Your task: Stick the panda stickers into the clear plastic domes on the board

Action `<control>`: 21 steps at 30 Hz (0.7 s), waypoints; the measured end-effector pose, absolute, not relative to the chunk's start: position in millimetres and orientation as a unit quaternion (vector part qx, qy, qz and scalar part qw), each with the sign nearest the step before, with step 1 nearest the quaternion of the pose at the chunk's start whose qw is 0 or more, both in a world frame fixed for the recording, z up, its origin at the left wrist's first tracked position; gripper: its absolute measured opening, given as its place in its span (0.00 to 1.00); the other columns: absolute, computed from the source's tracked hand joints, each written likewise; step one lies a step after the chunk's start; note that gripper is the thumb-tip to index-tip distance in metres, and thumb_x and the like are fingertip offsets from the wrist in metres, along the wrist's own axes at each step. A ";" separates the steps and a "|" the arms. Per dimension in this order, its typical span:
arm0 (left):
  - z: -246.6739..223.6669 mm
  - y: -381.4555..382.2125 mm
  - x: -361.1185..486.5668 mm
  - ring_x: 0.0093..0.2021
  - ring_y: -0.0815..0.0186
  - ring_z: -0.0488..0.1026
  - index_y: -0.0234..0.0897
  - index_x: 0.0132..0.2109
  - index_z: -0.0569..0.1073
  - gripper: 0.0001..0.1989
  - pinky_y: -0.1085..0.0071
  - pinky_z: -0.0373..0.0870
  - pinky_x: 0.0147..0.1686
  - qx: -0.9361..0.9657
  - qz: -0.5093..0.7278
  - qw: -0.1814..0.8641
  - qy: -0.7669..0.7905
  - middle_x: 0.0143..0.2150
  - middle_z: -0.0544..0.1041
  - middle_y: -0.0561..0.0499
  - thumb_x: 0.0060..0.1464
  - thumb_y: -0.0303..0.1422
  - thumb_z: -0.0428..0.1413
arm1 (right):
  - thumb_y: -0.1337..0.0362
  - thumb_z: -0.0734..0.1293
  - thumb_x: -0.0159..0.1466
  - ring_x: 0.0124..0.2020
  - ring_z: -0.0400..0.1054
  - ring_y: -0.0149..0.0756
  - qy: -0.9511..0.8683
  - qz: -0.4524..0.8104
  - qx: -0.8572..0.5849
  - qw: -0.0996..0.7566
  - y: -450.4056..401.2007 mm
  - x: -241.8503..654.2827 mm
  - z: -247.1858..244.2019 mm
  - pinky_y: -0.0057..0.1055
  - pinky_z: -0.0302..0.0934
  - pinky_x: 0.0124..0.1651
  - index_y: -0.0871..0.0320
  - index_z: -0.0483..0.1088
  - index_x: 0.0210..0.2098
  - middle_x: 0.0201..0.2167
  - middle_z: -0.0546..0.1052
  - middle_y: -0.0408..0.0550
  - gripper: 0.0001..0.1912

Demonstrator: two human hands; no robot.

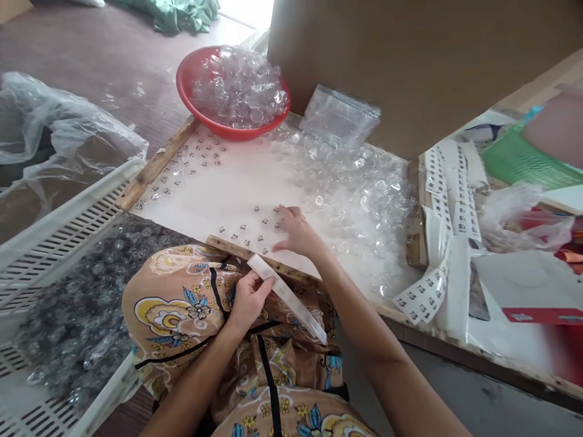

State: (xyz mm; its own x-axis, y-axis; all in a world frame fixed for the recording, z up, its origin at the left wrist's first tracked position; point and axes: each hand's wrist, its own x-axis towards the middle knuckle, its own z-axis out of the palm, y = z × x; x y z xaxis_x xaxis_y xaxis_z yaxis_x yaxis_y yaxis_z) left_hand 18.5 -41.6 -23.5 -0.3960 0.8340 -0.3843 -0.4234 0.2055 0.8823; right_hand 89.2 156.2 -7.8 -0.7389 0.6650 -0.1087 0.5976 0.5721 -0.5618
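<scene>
My left hand [251, 298] is closed around a narrow white paper strip [289, 300], pinching it near its upper end above my lap. The strip slants down to the right. My right hand [298, 233] is over the white board [218, 188], thumb and fingers apart. Its fingertips are beside several small clear pieces with dark printed stickers [261, 238]. Whether it touches one of them I cannot tell. To the right of that hand, many clear plastic pieces [359, 200] without visible stickers are spread over the board.
A red basin [182, 91] heaped with clear pieces stands at the board's far edge, by a clear plastic box [339, 118]. Wooden strips [157, 164] edge the board. At left is a white slatted crate [68, 227] of pieces. Sticker strips [421, 297] hang at right.
</scene>
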 end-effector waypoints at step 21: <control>-20.7 -40.6 14.7 0.23 0.64 0.75 0.32 0.34 0.76 0.16 0.69 0.75 0.24 0.181 0.596 0.515 0.589 0.28 0.80 0.49 0.46 0.43 0.65 | 0.56 0.70 0.62 0.53 0.67 0.54 -0.841 0.217 -0.464 0.175 141.8 179.3 20.4 0.51 0.66 0.49 0.51 0.66 0.59 0.54 0.68 0.58 0.27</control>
State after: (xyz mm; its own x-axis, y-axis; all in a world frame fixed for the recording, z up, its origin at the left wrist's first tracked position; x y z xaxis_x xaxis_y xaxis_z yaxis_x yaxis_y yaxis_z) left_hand 14.7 -40.6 -20.7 -0.4043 0.8269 -0.3908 -0.3996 0.2246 0.8887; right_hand 179.3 141.8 20.4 -0.5083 0.8561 0.0936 0.7042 0.4757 -0.5271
